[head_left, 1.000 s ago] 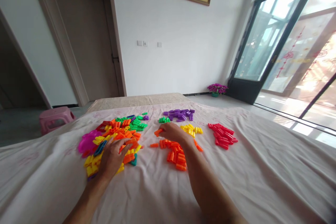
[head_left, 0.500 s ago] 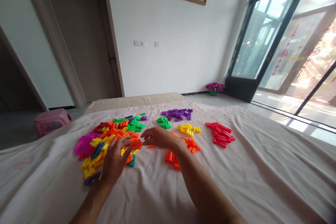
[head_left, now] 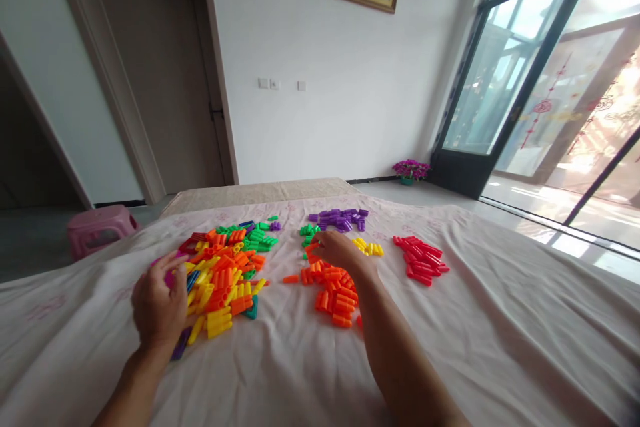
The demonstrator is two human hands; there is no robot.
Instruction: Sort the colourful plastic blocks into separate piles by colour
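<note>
The blocks are glossy, hard-looking plastic, mostly short tubes with rounded sides, many lying in little ribbed rows. The right hand (head_left: 343, 252) is pinched nearly closed, its fingertips on an orange block (head_left: 311, 252), held just above the orange pile (head_left: 335, 300) and beside the green pile (head_left: 309, 232). The left hand (head_left: 160, 300) is half open, fingers curved over a smooth magenta piece (head_left: 171, 278) at the left edge of the mixed heap (head_left: 225, 280); whether it grips anything I cannot tell. That heap jumbles yellow, orange and green tubes with a few flatter dark blue, teal and purple pieces. Around the right forearm the blocks lie by colour: purple pile (head_left: 340, 219) at the back, yellow pile (head_left: 370, 248) partly hidden by the hand, and red pile (head_left: 421, 260) of slim tubes well apart on the right. All rest straight on a pale cloth (head_left: 500, 320), soft, faintly flowered and creased into long folds. Beyond it, a small green pot (head_left: 407, 181) on the floor holds a bushy clump of purple flowers (head_left: 411, 168). A pink stool (head_left: 103, 230) of moulded plastic stands at left.
</note>
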